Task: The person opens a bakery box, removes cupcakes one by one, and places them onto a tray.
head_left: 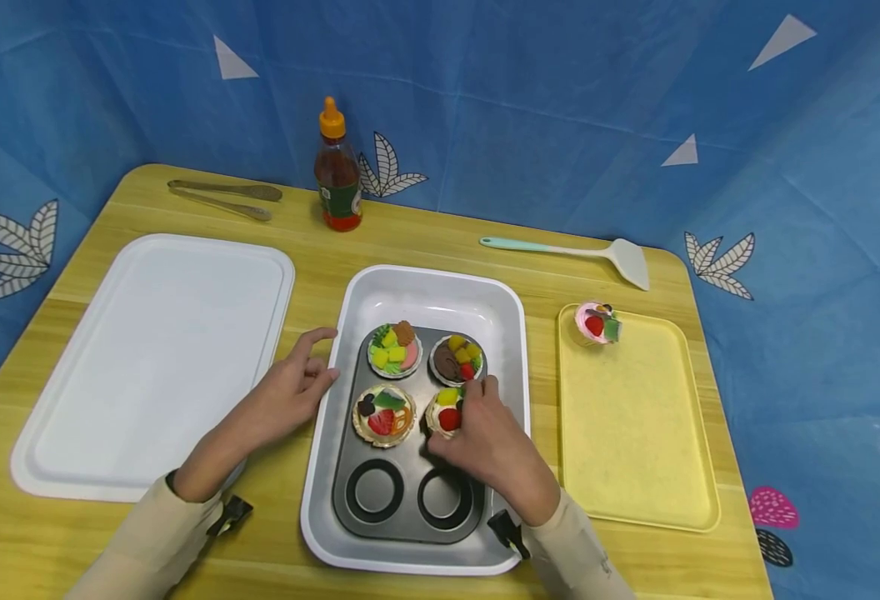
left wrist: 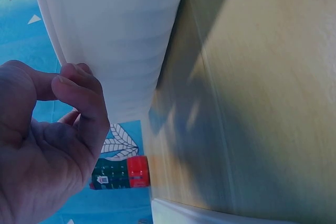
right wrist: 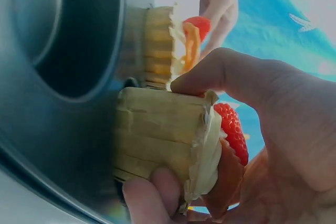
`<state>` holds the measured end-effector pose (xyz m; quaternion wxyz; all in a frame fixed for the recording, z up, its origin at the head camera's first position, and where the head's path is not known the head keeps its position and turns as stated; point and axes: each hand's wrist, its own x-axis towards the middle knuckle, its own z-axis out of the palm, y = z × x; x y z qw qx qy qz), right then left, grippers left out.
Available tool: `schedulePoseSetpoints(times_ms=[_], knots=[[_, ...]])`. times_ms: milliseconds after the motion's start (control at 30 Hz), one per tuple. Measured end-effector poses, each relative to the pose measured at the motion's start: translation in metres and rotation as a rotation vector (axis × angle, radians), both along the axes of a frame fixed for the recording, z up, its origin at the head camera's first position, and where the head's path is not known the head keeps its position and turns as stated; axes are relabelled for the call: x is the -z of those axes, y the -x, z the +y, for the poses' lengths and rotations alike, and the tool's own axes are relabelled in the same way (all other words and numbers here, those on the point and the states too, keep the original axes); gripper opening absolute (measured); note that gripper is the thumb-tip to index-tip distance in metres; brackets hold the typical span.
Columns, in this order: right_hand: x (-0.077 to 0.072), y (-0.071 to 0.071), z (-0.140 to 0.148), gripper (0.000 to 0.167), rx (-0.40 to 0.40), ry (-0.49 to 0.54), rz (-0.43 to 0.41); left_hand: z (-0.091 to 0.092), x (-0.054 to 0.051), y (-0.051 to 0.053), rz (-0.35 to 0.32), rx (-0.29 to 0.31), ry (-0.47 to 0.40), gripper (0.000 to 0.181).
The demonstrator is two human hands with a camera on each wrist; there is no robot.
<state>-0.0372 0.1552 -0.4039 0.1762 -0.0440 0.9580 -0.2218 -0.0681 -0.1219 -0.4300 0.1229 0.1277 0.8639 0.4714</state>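
Observation:
My right hand (head_left: 491, 442) grips a small fruit cupcake (right wrist: 157, 135) by its pale pleated wrapper, thumb on one side and fingers on the other. The cupcake has cream and a strawberry on top and is at the middle right cup of a grey muffin tin (head_left: 406, 454); whether its base is in the cup cannot be told. Three other topped cupcakes sit in the tin, one a fruit tart-like cupcake (head_left: 383, 415) beside it. The tin lies in a deep white tray (head_left: 440, 292). My left hand (head_left: 278, 402), fingers loosely bent, is at that tray's left rim.
A flat white tray (head_left: 162, 350) lies on the left, a yellow tray (head_left: 635, 425) on the right with a pink-topped cupcake (head_left: 596, 325) at its corner. Along the back are metal tongs (head_left: 226, 193), a sauce bottle (head_left: 338, 183) and a spatula (head_left: 575, 250).

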Motion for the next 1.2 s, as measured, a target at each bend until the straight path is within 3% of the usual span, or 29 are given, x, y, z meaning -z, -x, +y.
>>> schedulePoseSetpoints(times_ms=[300,767,1200], knots=[[-0.013,-0.003,0.005,0.069,0.039,0.009,0.082,0.0,0.002,0.0,0.001,-0.001,-0.004,0.051],[-0.028,-0.004,0.014,0.071,0.064,0.0,0.192,0.0,0.001,0.0,0.008,0.008,0.0,0.052],[-0.043,-0.006,0.03,0.069,0.144,0.013,0.158,0.0,0.0,0.001,-0.007,0.01,0.004,0.053]])
